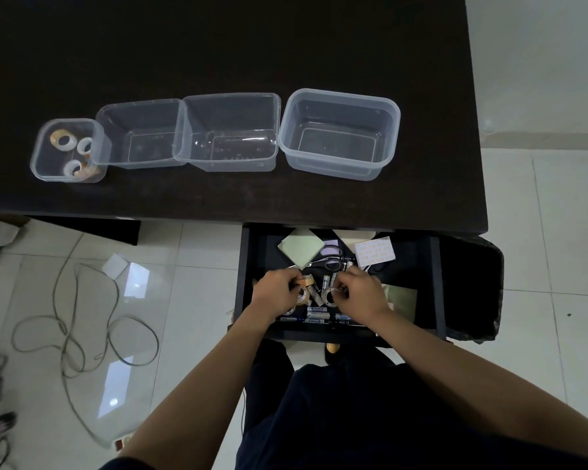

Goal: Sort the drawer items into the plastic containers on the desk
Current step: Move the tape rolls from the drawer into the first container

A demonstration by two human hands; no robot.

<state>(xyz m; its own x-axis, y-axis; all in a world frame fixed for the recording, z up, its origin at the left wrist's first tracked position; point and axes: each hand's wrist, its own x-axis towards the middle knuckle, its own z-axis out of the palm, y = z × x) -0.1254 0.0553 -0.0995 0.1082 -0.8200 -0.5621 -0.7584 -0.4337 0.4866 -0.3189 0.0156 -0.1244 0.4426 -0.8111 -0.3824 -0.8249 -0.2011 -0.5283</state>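
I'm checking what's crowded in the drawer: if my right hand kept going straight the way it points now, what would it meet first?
Probably the tape roll at the fingers of your right hand, which point left across the drawer. Just beyond lie more tape rolls by your left hand. Depth is unclear, so contact is uncertain.

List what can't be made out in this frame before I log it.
Head view only:
- Tape rolls under the left hand and right hand: the fingers cover them, so the count is unclear.
- Battery labels: too small to read.
- Back of the drawer: hidden under the desk edge.
- Scissors: blades covered by a green pad.
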